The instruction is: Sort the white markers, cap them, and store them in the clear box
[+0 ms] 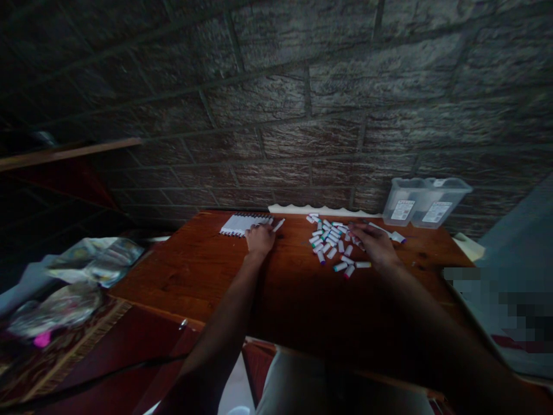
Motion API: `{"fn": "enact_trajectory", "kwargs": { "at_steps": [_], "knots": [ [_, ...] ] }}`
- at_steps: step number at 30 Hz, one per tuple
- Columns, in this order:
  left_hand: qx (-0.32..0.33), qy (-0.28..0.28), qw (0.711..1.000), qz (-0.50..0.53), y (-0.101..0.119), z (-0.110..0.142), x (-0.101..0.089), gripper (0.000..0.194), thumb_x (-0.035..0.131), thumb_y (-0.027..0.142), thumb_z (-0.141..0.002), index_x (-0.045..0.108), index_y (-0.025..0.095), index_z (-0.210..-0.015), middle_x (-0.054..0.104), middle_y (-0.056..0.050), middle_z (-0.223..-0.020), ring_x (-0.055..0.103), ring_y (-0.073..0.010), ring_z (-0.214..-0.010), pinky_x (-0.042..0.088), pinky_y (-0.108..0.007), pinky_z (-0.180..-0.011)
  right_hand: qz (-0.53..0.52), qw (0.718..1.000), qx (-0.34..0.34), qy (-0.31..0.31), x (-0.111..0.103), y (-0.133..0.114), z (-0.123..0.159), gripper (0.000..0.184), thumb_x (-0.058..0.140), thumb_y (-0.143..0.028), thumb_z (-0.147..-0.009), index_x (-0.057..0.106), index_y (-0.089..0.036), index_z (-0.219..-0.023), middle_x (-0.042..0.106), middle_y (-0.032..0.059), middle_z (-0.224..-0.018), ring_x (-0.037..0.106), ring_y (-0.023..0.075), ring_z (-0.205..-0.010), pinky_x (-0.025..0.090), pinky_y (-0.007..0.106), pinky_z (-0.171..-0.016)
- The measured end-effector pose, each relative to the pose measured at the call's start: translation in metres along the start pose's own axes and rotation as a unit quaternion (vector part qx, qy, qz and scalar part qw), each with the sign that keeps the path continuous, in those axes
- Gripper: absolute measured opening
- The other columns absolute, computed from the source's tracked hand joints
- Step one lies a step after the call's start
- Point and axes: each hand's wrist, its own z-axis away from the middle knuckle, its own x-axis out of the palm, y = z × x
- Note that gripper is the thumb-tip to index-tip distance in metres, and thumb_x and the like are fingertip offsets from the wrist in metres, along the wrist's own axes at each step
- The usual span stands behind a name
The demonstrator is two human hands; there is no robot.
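My left hand (260,238) rests on the wooden table (207,271) with its fingers curled, holding a white marker (279,225) that points up and right. Just left of it lies a white spiral notebook (240,223). My right hand (374,243) lies palm down at the right side of a scattered heap of several white markers with coloured caps (332,242); its fingers reach into the heap and seem to touch them. Whether it grips one is hidden.
Two clear plastic boxes with labels (425,202) stand at the back right by the dark brick wall (302,104). Crumpled plastic bags (86,265) lie to the left of the table. A white scalloped strip (319,210) runs along the table's far edge.
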Motion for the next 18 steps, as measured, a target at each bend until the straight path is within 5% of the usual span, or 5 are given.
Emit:
{"fn": "enact_trajectory", "kwargs": {
  "at_steps": [9, 13, 18],
  "knots": [
    [0.159, -0.017, 0.984, 0.073, 0.010, 0.000, 0.006, 0.040, 0.043, 0.010, -0.086, 0.071, 0.025, -0.110, 0.064, -0.004, -0.126, 0.053, -0.0214, -0.119, 0.038, -0.035, -0.105, 0.030, 0.999, -0.014, -0.007, -0.001, -0.001, 0.000, 0.045, 0.080, -0.053, -0.055, 0.073, -0.018, -0.082, 0.074, 0.0052, -0.081, 0.065, 0.0188, -0.073, 0.046, 0.027, -0.059],
    [0.098, 0.035, 0.988, 0.111, 0.014, 0.004, 0.003, 0.038, 0.040, 0.020, -0.093, 0.066, 0.022, -0.120, 0.064, -0.008, -0.125, 0.057, -0.0197, -0.115, 0.042, -0.029, -0.100, 0.029, 1.000, -0.009, -0.001, -0.001, -0.003, 0.002, 0.045, 0.080, -0.053, -0.054, 0.072, -0.018, -0.082, 0.073, 0.0049, -0.079, 0.065, 0.0187, -0.072, 0.046, 0.027, -0.060],
    [0.037, -0.055, 0.995, 0.076, 0.025, 0.013, -0.002, 0.044, 0.045, 0.059, -0.089, 0.073, 0.026, -0.095, 0.073, -0.006, -0.094, 0.066, -0.0245, -0.093, 0.050, -0.032, -0.079, 0.039, 0.999, -0.020, -0.013, 0.000, -0.003, 0.002, 0.047, 0.079, -0.056, -0.055, 0.072, -0.018, -0.082, 0.074, 0.0059, -0.081, 0.066, 0.0203, -0.075, 0.047, 0.028, -0.061]
  ]
}}
